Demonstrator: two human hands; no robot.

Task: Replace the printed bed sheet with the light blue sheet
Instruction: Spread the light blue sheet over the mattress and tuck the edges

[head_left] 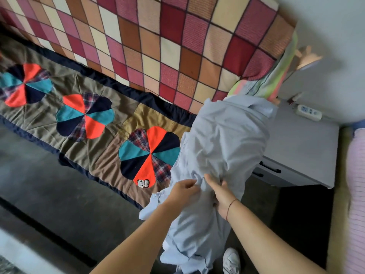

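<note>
My white shoe (232, 260) stands on the grey floor (59, 204), with the lower end of the light blue sheet (223, 139) hanging bunched just above it. My left hand (184, 187) pinches a fold of the sheet between curled fingers and thumb. My right hand (222, 196), just beside it with a red thread (230, 207) on the wrist, has its fingers dug into the cloth and grips it. The sheet runs up from my hands in a crumpled bundle. Left of it lies a patchwork quilt (88, 119) with pinwheel flowers. To the right stands a white bedside cabinet (302, 151) carrying a power strip (309, 112). Beyond lies the bed under a checked blanket (158, 46), with striped green cloth (276, 76) at its corner.
</note>
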